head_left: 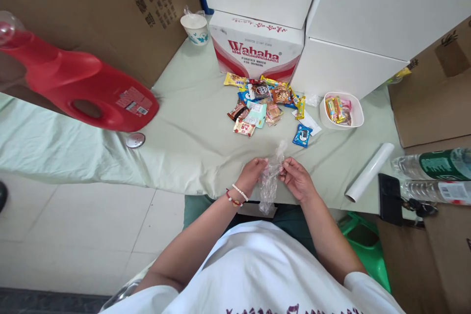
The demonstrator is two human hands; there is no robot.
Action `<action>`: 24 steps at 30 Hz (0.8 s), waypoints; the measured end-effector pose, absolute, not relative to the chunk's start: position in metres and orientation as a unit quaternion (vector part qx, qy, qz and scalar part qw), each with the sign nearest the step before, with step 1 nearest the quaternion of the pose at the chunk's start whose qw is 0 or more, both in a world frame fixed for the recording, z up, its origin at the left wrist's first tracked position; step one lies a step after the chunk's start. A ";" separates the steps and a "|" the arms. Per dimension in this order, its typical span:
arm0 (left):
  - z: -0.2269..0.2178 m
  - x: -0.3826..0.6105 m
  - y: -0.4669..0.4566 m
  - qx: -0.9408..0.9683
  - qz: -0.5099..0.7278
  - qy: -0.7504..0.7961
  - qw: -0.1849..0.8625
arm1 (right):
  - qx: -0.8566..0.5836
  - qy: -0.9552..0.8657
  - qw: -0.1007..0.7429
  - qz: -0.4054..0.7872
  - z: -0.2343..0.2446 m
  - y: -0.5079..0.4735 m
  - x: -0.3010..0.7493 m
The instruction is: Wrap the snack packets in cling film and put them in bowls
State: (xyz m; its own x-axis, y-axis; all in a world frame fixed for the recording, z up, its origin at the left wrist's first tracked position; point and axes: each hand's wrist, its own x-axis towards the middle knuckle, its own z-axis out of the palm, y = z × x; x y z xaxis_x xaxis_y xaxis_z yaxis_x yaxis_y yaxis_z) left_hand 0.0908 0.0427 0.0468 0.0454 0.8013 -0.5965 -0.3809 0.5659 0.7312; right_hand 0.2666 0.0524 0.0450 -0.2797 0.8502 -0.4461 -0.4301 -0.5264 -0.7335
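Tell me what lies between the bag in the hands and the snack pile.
Head view: only bare tablecloth between the bag and the snack pile; a blue packet lies off to the right.

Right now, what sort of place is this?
Probably a storeroom or back room: big cardboard cartons, a Wahaha purified-water case and stacked white boxes crowd a cloth-covered table strewn with snack packets.
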 end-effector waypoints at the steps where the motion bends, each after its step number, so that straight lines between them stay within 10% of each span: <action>1: 0.047 0.092 0.045 0.195 0.425 0.537 0.702 | -0.420 -0.251 0.412 0.768 0.046 0.052 0.267; 24: 0.040 0.092 0.035 0.350 0.502 0.640 0.465 | -0.548 -0.423 0.407 0.596 0.048 0.063 0.261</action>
